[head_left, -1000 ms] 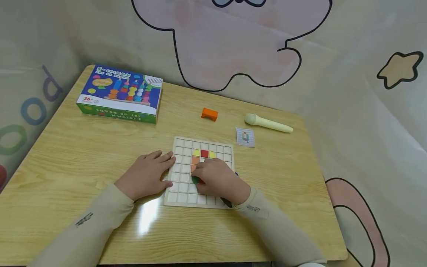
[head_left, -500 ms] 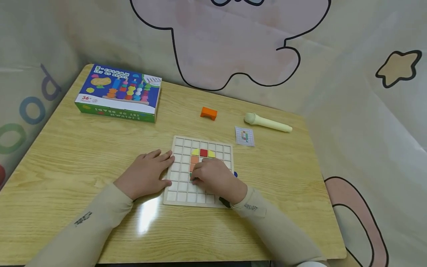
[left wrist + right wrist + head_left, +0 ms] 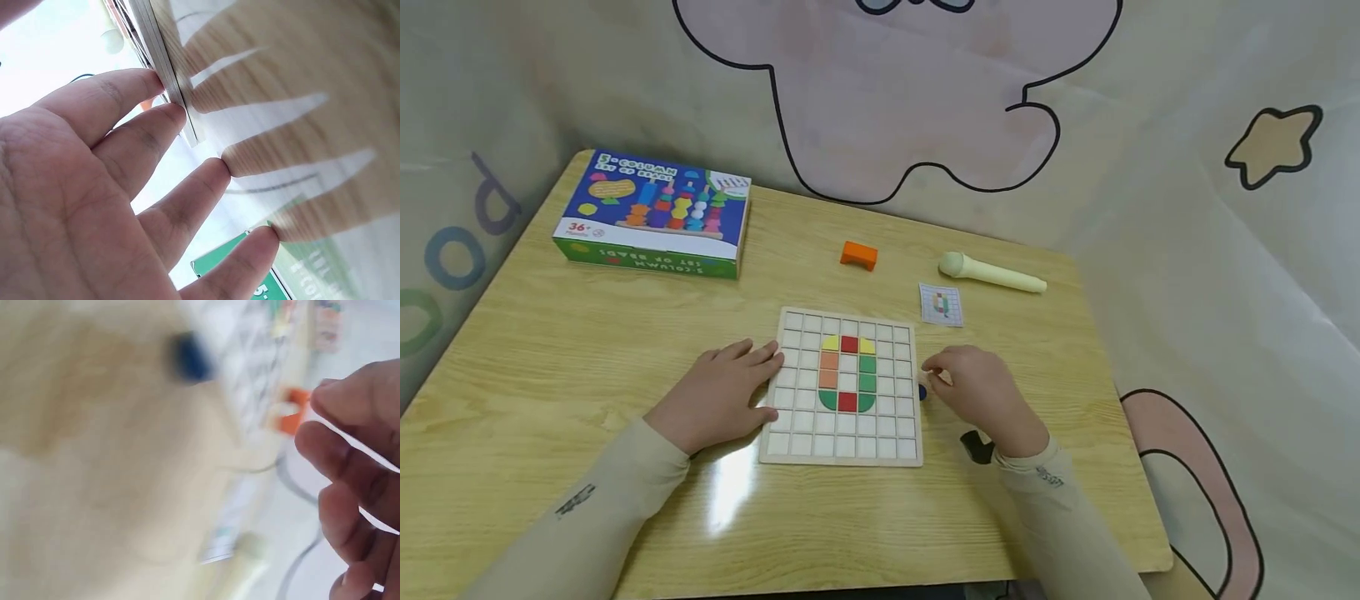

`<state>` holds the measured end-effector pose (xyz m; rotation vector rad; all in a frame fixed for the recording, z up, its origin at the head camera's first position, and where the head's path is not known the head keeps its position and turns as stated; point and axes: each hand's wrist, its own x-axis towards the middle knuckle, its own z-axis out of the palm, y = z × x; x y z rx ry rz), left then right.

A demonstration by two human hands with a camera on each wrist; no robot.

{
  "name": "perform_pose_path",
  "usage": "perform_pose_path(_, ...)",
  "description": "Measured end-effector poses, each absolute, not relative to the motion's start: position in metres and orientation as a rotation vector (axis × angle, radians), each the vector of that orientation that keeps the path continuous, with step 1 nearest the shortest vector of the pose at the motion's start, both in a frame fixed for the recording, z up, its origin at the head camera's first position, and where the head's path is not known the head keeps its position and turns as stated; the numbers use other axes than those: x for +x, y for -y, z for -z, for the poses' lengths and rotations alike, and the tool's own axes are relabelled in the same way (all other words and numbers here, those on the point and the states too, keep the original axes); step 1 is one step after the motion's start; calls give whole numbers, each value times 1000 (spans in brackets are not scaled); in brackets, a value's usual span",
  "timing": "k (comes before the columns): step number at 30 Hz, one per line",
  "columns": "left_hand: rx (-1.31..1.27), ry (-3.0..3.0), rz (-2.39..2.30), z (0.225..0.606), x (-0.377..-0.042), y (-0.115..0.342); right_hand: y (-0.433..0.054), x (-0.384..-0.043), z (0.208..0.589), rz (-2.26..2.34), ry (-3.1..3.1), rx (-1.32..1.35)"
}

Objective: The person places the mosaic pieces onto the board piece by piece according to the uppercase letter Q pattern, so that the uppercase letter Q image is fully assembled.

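Observation:
My left hand lies with spread fingers at the left edge of a white gridded board; in the left wrist view two fingertips touch the board's edge. On the grid, yellow, red, orange and green tiles form a ring, with a red tile at its bottom and green curved-corner tiles beside it. My right hand is just right of the board, above the table, its fingers loosely bent and holding nothing visible. Close to its fingertips, a small dark blue piece sits against the board's right edge.
Behind the board stand an orange arch block, a small pattern card and a pale yellow toy microphone. A bead-set box occupies the back left of the wooden table. A dark object shows beside the right wrist.
My right hand has moved right, off the tiles to beside the board, uncovering the green and red tiles in the ring's lower part. My left hand has stayed at the board's left edge.

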<state>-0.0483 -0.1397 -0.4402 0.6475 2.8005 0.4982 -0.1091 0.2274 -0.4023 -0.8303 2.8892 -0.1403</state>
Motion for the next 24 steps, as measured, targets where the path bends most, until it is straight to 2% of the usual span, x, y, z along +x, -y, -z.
perform_pose_path(7,661,-2813,-479,444,-48,140,-245,-96,436,78,-2837,-785)
perform_pose_path(14,632,-2809,-503,446,-46,143,-240,-95,440,98,-2865,-775)
perform_pose_path(24,635,-2791,-492,443,-49,140,-237,-90,438,299,-2804,-578)
